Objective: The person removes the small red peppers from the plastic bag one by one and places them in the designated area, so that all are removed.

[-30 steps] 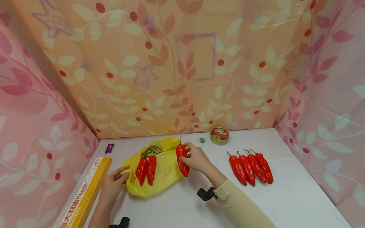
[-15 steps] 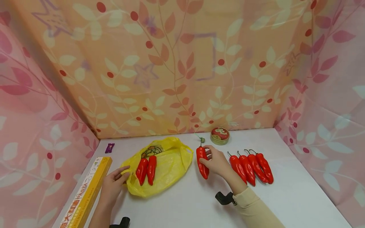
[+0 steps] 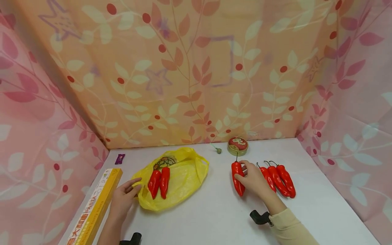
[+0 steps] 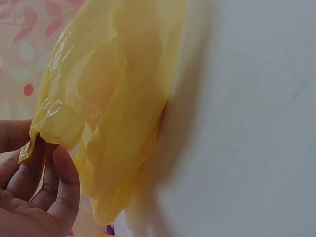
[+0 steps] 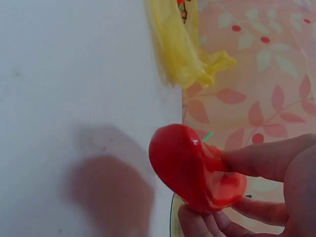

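Note:
My right hand (image 3: 245, 174) grips a red pepper (image 3: 237, 177) upright just above the white table, close to the left end of a row of red peppers (image 3: 281, 180); part of that row is hidden behind the hand. The right wrist view shows the held pepper (image 5: 195, 170) pinched between thumb and fingers (image 5: 266, 158). My left hand (image 3: 134, 186) pinches the left edge of a yellow plastic bag (image 3: 183, 175) lying flat. Two red peppers (image 3: 159, 183) rest on it. In the left wrist view my fingers (image 4: 34, 170) hold the bag's rim (image 4: 52, 123).
A round tin (image 3: 237, 145) and a small green object (image 3: 218, 150) sit near the back wall. A yellow pasta box (image 3: 96, 204) lies along the left edge, with a purple wrapper (image 3: 119, 158) behind it. Patterned cloth walls enclose three sides.
My right hand has carried the red pepper rightward from the yellow bag to beside the row of peppers. The left hand has stayed on the bag's edge.

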`<state>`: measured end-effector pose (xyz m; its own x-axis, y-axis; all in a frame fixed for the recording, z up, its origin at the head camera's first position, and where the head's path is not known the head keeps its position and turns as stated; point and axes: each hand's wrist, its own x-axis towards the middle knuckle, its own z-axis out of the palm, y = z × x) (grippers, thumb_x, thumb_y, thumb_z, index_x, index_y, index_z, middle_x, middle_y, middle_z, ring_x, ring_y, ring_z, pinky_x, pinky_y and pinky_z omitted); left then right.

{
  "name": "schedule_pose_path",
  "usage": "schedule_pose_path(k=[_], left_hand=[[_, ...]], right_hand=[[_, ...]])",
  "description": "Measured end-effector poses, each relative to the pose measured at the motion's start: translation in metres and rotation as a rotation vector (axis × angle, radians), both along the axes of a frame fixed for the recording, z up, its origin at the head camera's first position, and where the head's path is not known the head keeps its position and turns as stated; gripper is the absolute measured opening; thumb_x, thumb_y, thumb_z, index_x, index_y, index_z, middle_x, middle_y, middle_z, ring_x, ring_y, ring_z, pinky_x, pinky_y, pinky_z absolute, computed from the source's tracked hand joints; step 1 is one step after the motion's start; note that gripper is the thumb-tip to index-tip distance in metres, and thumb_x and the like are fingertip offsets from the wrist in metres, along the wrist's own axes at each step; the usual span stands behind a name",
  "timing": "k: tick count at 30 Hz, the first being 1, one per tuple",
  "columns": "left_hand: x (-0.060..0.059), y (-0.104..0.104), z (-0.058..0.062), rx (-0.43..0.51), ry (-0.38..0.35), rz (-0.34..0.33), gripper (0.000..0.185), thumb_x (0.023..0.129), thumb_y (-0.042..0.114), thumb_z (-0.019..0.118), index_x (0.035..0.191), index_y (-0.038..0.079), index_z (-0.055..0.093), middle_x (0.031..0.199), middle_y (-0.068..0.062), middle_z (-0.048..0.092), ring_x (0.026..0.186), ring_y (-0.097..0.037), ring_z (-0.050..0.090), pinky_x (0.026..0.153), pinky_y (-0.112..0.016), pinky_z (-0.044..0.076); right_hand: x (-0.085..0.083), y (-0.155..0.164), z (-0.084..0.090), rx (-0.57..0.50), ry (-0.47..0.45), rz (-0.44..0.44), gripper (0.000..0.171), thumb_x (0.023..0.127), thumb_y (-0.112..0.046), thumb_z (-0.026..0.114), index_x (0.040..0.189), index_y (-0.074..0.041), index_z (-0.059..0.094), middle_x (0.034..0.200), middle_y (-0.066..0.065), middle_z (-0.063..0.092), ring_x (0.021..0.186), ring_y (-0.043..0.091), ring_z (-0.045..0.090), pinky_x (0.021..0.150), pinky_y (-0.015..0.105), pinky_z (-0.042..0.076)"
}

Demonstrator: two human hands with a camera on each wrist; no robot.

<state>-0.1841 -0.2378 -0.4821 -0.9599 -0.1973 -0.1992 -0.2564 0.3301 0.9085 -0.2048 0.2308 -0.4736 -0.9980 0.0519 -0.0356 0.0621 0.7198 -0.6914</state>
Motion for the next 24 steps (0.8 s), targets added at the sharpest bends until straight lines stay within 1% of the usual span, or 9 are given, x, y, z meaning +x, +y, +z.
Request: schedule_pose_path(k=[3, 10, 15, 18, 24], left_hand=[[0.000, 0.000, -0.001, -0.001, 0.005, -0.001, 0.040, 0.102, 0.027, 0.061, 0.140, 0.015, 0.060, 0.142, -0.015, 0.058, 0.106, -0.020, 0.062, 0.082, -0.015, 0.054], [0.000, -0.002, -0.001, 0.002, 0.012, 0.007, 0.040, 0.102, 0.027, 0.060, 0.140, 0.015, 0.060, 0.141, -0.015, 0.058, 0.106, -0.021, 0.063, 0.082, -0.014, 0.054], [0.000, -0.004, 0.000, -0.001, 0.003, 0.016, 0.040, 0.103, 0.027, 0.060, 0.141, 0.015, 0.059, 0.141, -0.014, 0.058, 0.107, -0.021, 0.061, 0.081, -0.014, 0.054], [0.000, -0.004, 0.001, -0.001, 0.002, 0.026, 0.040, 0.103, 0.027, 0.060, 0.141, 0.016, 0.059, 0.141, -0.014, 0.058, 0.106, -0.020, 0.061, 0.081, -0.014, 0.054], [-0.001, -0.004, 0.000, -0.014, 0.004, 0.039, 0.039, 0.102, 0.027, 0.062, 0.139, 0.016, 0.061, 0.138, -0.014, 0.061, 0.102, -0.018, 0.063, 0.080, -0.014, 0.054]], right_hand=[[0.002, 0.007, -0.002, 0.048, 0.000, 0.001, 0.064, 0.088, -0.023, 0.076, 0.143, -0.006, 0.049, 0.121, 0.017, 0.062, 0.105, 0.031, 0.061, 0.073, 0.041, 0.062], [0.003, 0.017, -0.009, 0.161, 0.002, -0.001, 0.066, 0.087, -0.025, 0.077, 0.143, -0.004, 0.049, 0.125, 0.021, 0.062, 0.109, 0.035, 0.059, 0.083, 0.051, 0.060], [0.002, 0.019, -0.013, 0.249, 0.009, -0.003, 0.067, 0.085, -0.026, 0.079, 0.142, -0.004, 0.051, 0.126, 0.022, 0.061, 0.111, 0.036, 0.057, 0.083, 0.055, 0.058], [0.002, 0.018, -0.015, 0.291, 0.012, -0.014, 0.068, 0.084, -0.027, 0.079, 0.142, -0.004, 0.051, 0.130, 0.025, 0.057, 0.115, 0.040, 0.054, 0.082, 0.058, 0.058], [0.003, 0.019, -0.019, 0.329, 0.030, -0.032, 0.066, 0.084, -0.024, 0.080, 0.140, 0.000, 0.054, 0.131, 0.028, 0.052, 0.118, 0.044, 0.049, 0.084, 0.060, 0.056]])
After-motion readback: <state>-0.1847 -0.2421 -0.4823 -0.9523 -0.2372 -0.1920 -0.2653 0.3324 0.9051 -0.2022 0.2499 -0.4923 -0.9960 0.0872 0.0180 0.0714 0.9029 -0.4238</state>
